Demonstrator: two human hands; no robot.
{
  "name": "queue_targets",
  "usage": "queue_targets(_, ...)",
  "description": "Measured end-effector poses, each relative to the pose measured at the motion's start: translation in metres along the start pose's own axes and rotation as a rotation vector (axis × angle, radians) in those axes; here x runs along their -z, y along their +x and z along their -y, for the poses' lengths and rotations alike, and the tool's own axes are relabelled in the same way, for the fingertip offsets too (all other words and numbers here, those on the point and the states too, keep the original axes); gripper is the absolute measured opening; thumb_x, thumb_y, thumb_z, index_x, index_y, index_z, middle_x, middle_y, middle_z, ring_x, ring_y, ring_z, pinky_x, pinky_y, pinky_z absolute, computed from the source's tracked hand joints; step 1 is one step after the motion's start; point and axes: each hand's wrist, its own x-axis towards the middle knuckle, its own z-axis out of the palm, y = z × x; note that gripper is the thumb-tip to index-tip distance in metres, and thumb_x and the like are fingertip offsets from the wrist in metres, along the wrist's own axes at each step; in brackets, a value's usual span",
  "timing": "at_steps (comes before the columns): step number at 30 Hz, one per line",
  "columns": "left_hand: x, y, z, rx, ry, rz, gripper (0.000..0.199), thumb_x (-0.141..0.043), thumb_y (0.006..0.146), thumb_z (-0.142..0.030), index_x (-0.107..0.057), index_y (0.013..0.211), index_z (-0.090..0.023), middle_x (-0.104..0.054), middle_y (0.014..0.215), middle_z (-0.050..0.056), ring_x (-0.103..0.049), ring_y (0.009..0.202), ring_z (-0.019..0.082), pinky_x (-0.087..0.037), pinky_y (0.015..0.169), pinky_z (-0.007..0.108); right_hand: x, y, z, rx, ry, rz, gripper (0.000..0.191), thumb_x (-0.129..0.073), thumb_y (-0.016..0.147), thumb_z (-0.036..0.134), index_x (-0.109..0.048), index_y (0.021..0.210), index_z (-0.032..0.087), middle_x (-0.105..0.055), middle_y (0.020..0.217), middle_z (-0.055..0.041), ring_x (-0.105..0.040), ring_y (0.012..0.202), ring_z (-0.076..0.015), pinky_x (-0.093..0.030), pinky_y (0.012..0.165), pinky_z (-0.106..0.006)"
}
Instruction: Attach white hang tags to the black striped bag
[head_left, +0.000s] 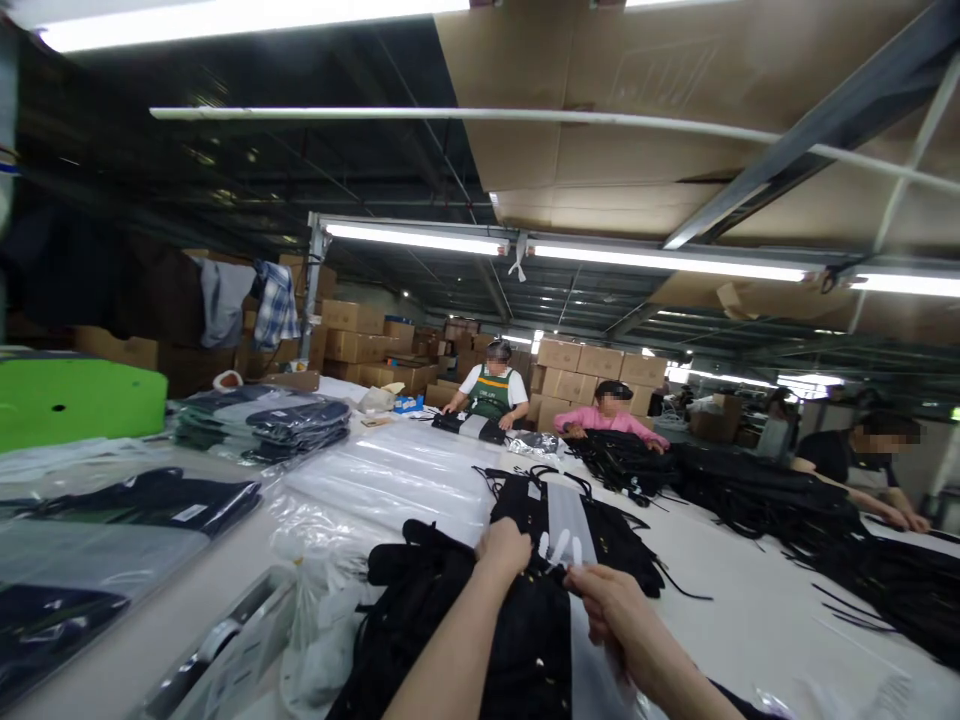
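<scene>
The black garment [536, 635] lay at the lower centre of the frame, on the table [720, 640]. The right hand [611, 605] seemed closed in a pinch on its dark edge, beside white tabs [560, 547]; the left hand [504, 548] was curled over the cloth, its grip on anything hidden. A one-sided pull could have skewed the pale strip [592, 665]. Loose cords [694, 597] right of centre might have snagged, and the crumpled plastic [319, 625] at lower left could have caught under the cloth.
</scene>
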Motion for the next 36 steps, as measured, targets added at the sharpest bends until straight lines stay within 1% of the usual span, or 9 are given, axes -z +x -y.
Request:
queue_targets(4, -0.020, -0.009, 0.032, -0.025, -0.062, -0.016, 0.034, -0.048, 0.078, -0.039, -0.066, 0.079, -0.009, -0.065, 0.093, 0.018, -0.057, 0.097, 0.030, -0.042, 0.080, 0.036, 0.003, -0.004, -0.009, 0.023, 0.020, 0.034, 0.025, -0.059, 0.067, 0.039, -0.053, 0.067, 0.014, -0.022, 0.039, 0.0131, -0.016, 0.034, -0.0008, -0.018, 0.039, -0.018)
queue_targets(9, -0.024, -0.002, 0.051, -0.030, -0.257, -0.028, 0.018, -0.059, 0.065, -0.032, -0.063, 0.061, -0.015, -0.064, 0.063, 0.004, -0.060, 0.070, 0.020, -0.039, 0.062, 0.026, -0.003, -0.008, -0.011, -0.069, -0.002, 0.047, 0.027, -0.060, 0.063, 0.041, -0.053, 0.068, 0.015, -0.019, 0.037, 0.0135, -0.014, 0.033, -0.0012, -0.015, 0.037, -0.018)
queue_targets(12, -0.030, 0.003, 0.054, -0.020, -0.450, -0.044, 0.016, -0.057, 0.065, -0.029, -0.059, 0.059, -0.014, -0.057, 0.055, 0.000, -0.055, 0.060, 0.015, -0.036, 0.056, 0.023, -0.009, -0.006, -0.006, -0.029, -0.136, 0.010, 0.024, -0.053, 0.068, 0.040, -0.052, 0.069, 0.016, -0.020, 0.038, 0.0127, -0.017, 0.033, -0.0027, -0.019, 0.037, -0.018)
queue_targets(16, -0.036, 0.003, 0.057, -0.053, -0.754, 0.013, 0.018, -0.055, 0.064, -0.031, -0.053, 0.059, -0.014, -0.051, 0.051, -0.003, -0.048, 0.054, 0.011, -0.036, 0.054, 0.022, -0.018, 0.004, 0.002, 0.070, -0.392, -0.051, 0.023, -0.040, 0.076, 0.034, -0.053, 0.069, 0.016, -0.025, 0.040, 0.0101, -0.024, 0.033, -0.0056, -0.024, 0.037, -0.020)
queue_targets(20, -0.036, 0.004, 0.059, -0.098, -0.962, 0.062, 0.022, -0.061, 0.053, -0.035, -0.054, 0.053, -0.014, -0.048, 0.047, -0.003, -0.043, 0.051, 0.010, -0.033, 0.053, 0.023, -0.032, 0.014, 0.001, 0.158, -0.618, -0.094, 0.021, -0.047, 0.073, 0.025, -0.053, 0.055, 0.016, -0.036, 0.043, 0.0050, -0.034, 0.040, -0.0078, -0.024, 0.042, -0.022)
queue_targets(24, -0.035, 0.004, 0.059, -0.110, -1.047, 0.070, 0.020, -0.061, 0.048, -0.032, -0.053, 0.047, -0.013, -0.045, 0.043, -0.004, -0.037, 0.048, 0.009, -0.026, 0.050, 0.023, -0.045, 0.016, -0.003, 0.248, -0.839, -0.174, 0.027, -0.052, 0.072, 0.021, -0.048, 0.046, 0.017, -0.042, 0.049, 0.0008, -0.040, 0.053, -0.0113, -0.021, 0.051, -0.025)
queue_targets(27, -0.033, 0.003, 0.058, -0.128, -1.089, 0.084, 0.016, -0.059, 0.048, -0.028, -0.053, 0.045, -0.013, -0.046, 0.044, -0.003, -0.038, 0.049, 0.009, -0.027, 0.052, 0.023, -0.051, 0.015, -0.005, 0.240, -0.916, -0.171, 0.029, -0.053, 0.071, 0.020, -0.043, 0.044, 0.017, -0.039, 0.047, 0.0015, -0.037, 0.051, -0.0109, -0.019, 0.051, -0.026)
queue_targets(32, -0.031, 0.001, 0.058, -0.120, -1.142, 0.107, 0.013, -0.055, 0.048, -0.024, -0.057, 0.047, -0.012, -0.048, 0.045, -0.002, -0.039, 0.049, 0.010, -0.028, 0.051, 0.024, -0.050, 0.019, -0.011, 0.129, -0.884, 0.005, 0.021, -0.053, 0.071, 0.023, -0.049, 0.050, 0.017, -0.032, 0.040, 0.0064, -0.032, 0.038, -0.0072, -0.024, 0.041, -0.022)
queue_targets(36, -0.031, 0.001, 0.058, -0.099, -1.154, 0.111, 0.012, -0.052, 0.049, -0.020, -0.059, 0.046, -0.011, -0.047, 0.042, -0.002, -0.038, 0.047, 0.010, -0.026, 0.050, 0.024, -0.044, 0.025, -0.012, 0.084, -0.894, -0.028, 0.021, -0.046, 0.077, 0.027, -0.055, 0.061, 0.016, -0.032, 0.040, 0.0069, -0.032, 0.035, -0.0079, -0.026, 0.036, -0.021)
